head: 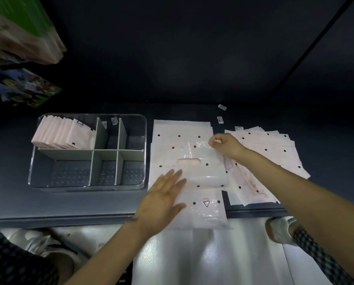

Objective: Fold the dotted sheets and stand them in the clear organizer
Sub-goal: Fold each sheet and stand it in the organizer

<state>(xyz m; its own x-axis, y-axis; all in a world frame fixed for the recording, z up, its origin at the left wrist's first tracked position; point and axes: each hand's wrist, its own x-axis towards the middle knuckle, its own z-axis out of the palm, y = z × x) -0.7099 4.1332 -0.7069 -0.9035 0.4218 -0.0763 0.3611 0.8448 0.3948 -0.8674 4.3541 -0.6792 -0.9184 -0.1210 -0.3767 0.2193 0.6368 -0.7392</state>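
A pale pink dotted sheet (pixel 202 177) lies on top of a flat stack (pixel 182 130) in the middle of the dark shelf, its near end hanging over the front edge. My left hand (pixel 161 200) lies flat with straight fingers on the sheet's left side. My right hand (pixel 225 144) pinches the sheet's far right corner, which is lifted and curled. The clear organizer (pixel 143 153) stands to the left. Several folded dotted sheets (pixel 63 133) stand upright in its back left compartment; the other compartments hold no sheets.
A fanned pile of more dotted sheets (pixel 274 153) lies to the right of my right arm. Small labels (pixel 221 114) lie behind it. Packaged goods (pixel 18 38) hang at the upper left. Shoes (pixel 279 229) and pale floor show below the shelf edge.
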